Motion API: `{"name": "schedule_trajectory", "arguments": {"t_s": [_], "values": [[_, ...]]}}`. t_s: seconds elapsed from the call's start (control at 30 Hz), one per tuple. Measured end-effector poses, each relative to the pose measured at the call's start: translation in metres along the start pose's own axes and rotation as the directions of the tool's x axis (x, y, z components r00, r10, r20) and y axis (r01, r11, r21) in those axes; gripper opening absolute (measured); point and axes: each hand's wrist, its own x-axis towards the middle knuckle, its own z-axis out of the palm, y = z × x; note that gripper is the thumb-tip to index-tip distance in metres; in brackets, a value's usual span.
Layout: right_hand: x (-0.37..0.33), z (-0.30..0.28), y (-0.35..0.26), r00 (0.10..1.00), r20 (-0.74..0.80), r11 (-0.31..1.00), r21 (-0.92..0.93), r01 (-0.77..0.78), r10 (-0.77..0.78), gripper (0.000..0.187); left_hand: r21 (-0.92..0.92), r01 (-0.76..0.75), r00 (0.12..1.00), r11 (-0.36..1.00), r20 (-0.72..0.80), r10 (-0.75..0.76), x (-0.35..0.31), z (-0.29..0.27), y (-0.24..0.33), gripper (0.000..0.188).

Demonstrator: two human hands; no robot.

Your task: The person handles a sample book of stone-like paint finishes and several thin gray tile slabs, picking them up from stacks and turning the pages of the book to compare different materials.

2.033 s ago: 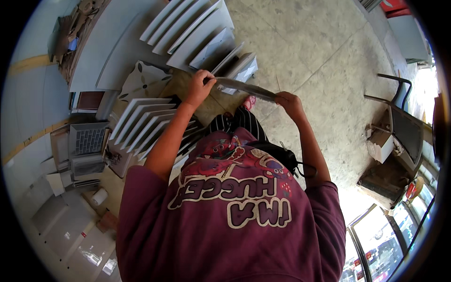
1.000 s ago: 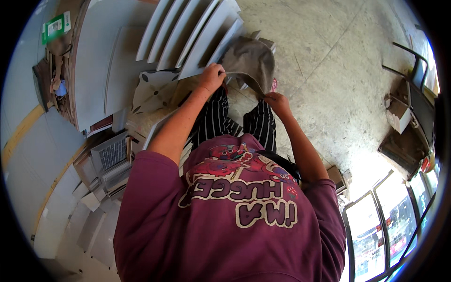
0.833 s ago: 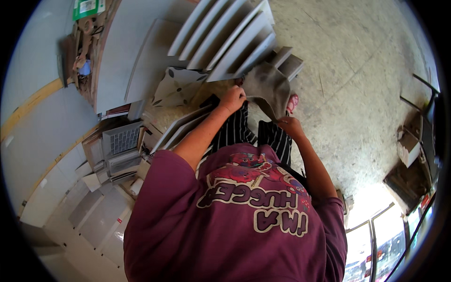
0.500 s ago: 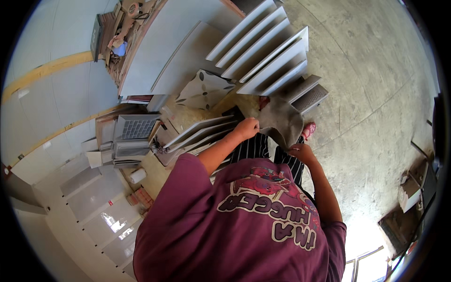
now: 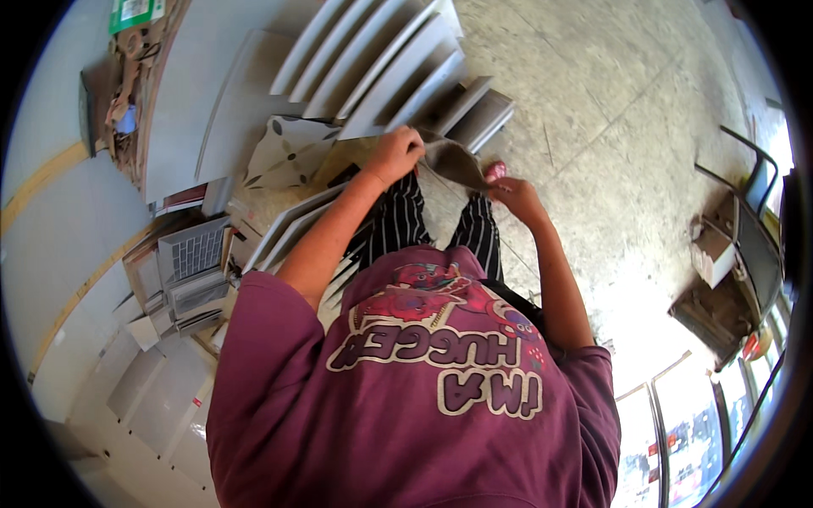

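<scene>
A grey-brown cloth (image 5: 456, 163) is stretched between my hands, in front of my striped trousers. My left hand (image 5: 396, 155) is closed on its left end, with the fingers pinched together. At the cloth's right, lower end my right hand (image 5: 515, 200) grips the edge. The middle of the cloth sags and folds. Just beyond it stands a row of upright tile panels (image 5: 385, 63), with smaller grey tiles (image 5: 483, 118) at its near end. A white tile with a dark leaf pattern (image 5: 292, 154) leans left of my left hand.
More tiles (image 5: 292, 224) stand in a slanted row beside my left forearm. Grey sample tiles (image 5: 193, 258) are stacked further left. A dark-framed chair (image 5: 754, 229) and a cardboard box (image 5: 716, 309) sit at the right on the concrete floor (image 5: 593, 127).
The view has shifted, so the tiles appear further left and more of the chair shows. The cloth, hanging broad before, is now narrower and folded between my hands. Both hands keep their hold.
</scene>
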Motion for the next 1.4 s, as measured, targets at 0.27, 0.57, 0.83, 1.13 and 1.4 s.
{"name": "schedule_trajectory", "arguments": {"t_s": [0.27,0.57,0.83,1.13,1.4], "values": [[-0.006,-0.046,0.0,0.884,-0.467,0.891,0.412,0.191,0.027,0.017,-0.018,-0.125,0.976,0.992,-0.183,0.12,0.068,-0.011,0.046,0.01],[0.006,-0.012,0.03,0.832,-0.555,0.982,0.156,0.108,-0.004,0.02,-0.023,-0.03,0.992,0.999,-0.122,0.027,0.059,0.021,0.007,0.01],[-0.003,0.05,0.034,0.997,-0.072,0.992,-0.125,0.009,-0.018,0.022,0.158,0.079,0.981,0.984,0.166,-0.105,-0.021,0.037,-0.055,0.009],[-0.003,0.036,0.027,1.0,-0.019,0.999,-0.042,-0.003,0.002,0.022,0.116,0.144,0.944,0.983,0.281,-0.172,-0.061,0.008,-0.05,0.012],[0.0,-0.019,0.025,0.919,-0.379,0.926,0.375,0.046,0.108,0.019,0.026,-0.059,0.998,0.998,0.03,0.058,0.012,0.007,0.0,0.01]]}}
